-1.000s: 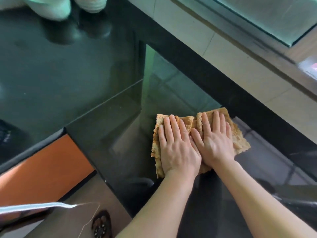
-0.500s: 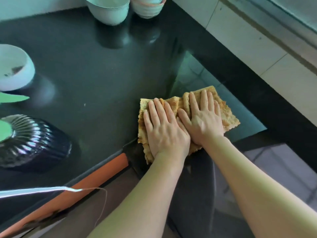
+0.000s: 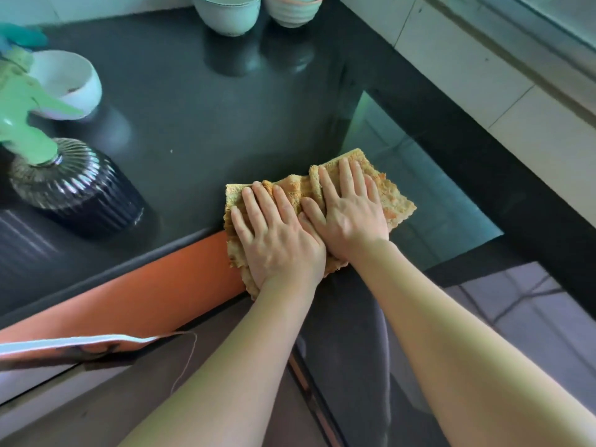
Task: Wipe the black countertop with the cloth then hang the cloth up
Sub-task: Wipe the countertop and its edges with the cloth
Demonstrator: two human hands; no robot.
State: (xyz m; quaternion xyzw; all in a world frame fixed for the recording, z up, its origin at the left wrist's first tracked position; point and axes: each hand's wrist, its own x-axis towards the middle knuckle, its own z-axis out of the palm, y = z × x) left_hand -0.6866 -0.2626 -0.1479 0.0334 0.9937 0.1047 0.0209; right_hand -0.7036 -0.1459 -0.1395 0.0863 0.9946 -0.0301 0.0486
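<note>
A tan, fuzzy cloth [image 3: 398, 203] lies crumpled on the glossy black countertop [image 3: 200, 124], at its near edge by the inner corner. My left hand [image 3: 279, 240] presses flat on the cloth's left part, fingers spread, with the cloth's lower edge hanging over the counter's rim. Beside it and touching, my right hand [image 3: 350, 209] presses flat on the cloth's right part. Both palms cover most of the cloth.
A dark ribbed vase [image 3: 77, 195] with a green plant [image 3: 22, 124] stands at the left. A white bowl [image 3: 69, 83] sits behind it; two pale bowls [image 3: 225, 14] stand at the back. An orange cabinet front [image 3: 145, 295] runs below the rim. A tiled wall [image 3: 467, 66] rises at the right.
Both hands have slid the cloth leftward along the counter to its near edge above the orange front. The view has swung left, bringing the vase, plant and bowls into sight.
</note>
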